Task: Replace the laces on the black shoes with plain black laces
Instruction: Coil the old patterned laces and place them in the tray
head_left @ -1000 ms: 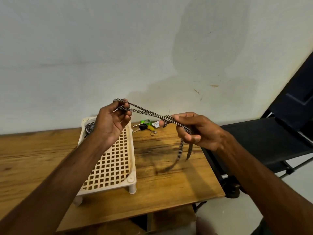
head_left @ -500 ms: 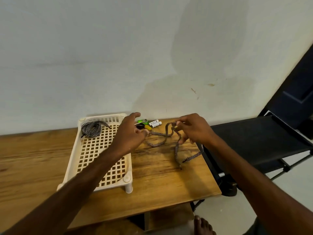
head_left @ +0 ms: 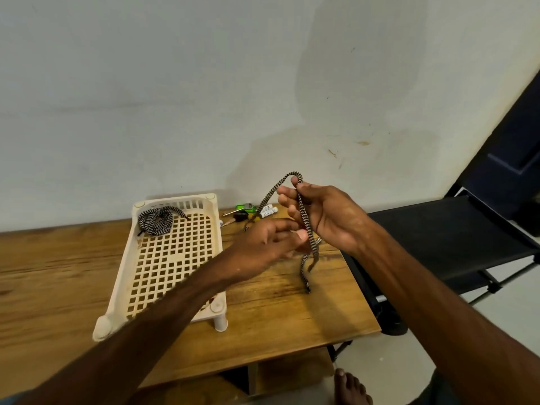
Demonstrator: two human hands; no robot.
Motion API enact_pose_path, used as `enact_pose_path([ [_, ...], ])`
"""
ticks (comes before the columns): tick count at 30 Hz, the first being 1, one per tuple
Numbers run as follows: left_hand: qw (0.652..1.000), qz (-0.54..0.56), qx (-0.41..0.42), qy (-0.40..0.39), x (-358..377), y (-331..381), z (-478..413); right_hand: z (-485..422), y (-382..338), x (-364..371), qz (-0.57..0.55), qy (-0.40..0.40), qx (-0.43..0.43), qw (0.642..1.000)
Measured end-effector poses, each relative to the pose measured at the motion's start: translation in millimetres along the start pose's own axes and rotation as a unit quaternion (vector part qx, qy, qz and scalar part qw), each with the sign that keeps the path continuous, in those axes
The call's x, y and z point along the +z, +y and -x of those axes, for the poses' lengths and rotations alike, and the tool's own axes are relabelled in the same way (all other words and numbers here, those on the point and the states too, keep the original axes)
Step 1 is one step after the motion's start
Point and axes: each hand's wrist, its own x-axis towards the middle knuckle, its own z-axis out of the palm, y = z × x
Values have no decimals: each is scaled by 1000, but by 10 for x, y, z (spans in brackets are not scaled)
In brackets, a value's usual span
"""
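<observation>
While the right hand (head_left: 330, 217) is raised above the far right part of the table (head_left: 277, 325), a striped lace (head_left: 301, 206) is held in it. The lace is looped over the top finger and run down across the palm, with the fingers curled in around it. One run of the lace is dropped from the loop toward the far edge of the table. The other two tails are hung below the hand, with the longest tip ending just above the tabletop near the right edge.

The left hand (head_left: 268, 244) is motion-blurred. It is reached in from the left with fingers loosely extended, the tips right beside the lace under the right hand. Whether the lace is pinched or even touched cannot be told.

A second striped lace (head_left: 157, 219) is coiled in the far left corner of the white lattice tray (head_left: 163, 264), which is stood on short legs left of centre on the table.

Keys (head_left: 239, 214), a green tag (head_left: 245, 206) and two small batteries (head_left: 268, 211) are laid along the far edge, between the tray and the hands. A black chair (head_left: 438, 238) is parked off the right edge. A bare foot (head_left: 350, 387) is seen on the floor below the near edge.
</observation>
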Motion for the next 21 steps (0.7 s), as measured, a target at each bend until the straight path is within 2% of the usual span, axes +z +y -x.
enact_pose_path([
  [5, 998, 60, -18, 26, -87, 29, 47, -73, -7, -71, 32, 26, -50, 998],
  [7, 992, 117, -35, 36, -211, 32, 40, -82, -23, -121, 172, 66, -56, 981],
  [8, 989, 131, -38, 47, -267, 24, 30, -84, -11, -156, 309, 91, -59, 945],
  [9, 989, 127, -43, 66, -318, 10, 15, -85, 6, -191, 470, 105, -62, 874],
  [11, 988, 81, -58, 115, -401, -43, -18, -92, 75, -239, 721, 105, -61, 682],
  [12, 987, 57, -67, 134, -438, -73, -33, -97, 110, -248, 770, 110, -71, 624],
  [13, 986, 41, -74, 143, -476, -102, -42, -103, 138, -237, 768, 112, -97, 623],
  [14, 986, 32, -77, 142, -502, -124, -50, -100, 158, -216, 744, 95, -126, 650],
  [16, 990, 19, -65, 124, -533, -125, -59, -108, 195, -140, 668, 12, -164, 725],
  [18, 993, 14, -48, 104, -542, -96, -59, -110, 236, -56, 607, -55, -167, 775],
  [20, 994, 15, -41, 100, -559, -76, -62, -111, 246, -37, 553, -69, -167, 813],
  [21, 994, 14, -41, 100, -574, -70, -57, -106, 231, -42, 543, -59, -174, 819],
])
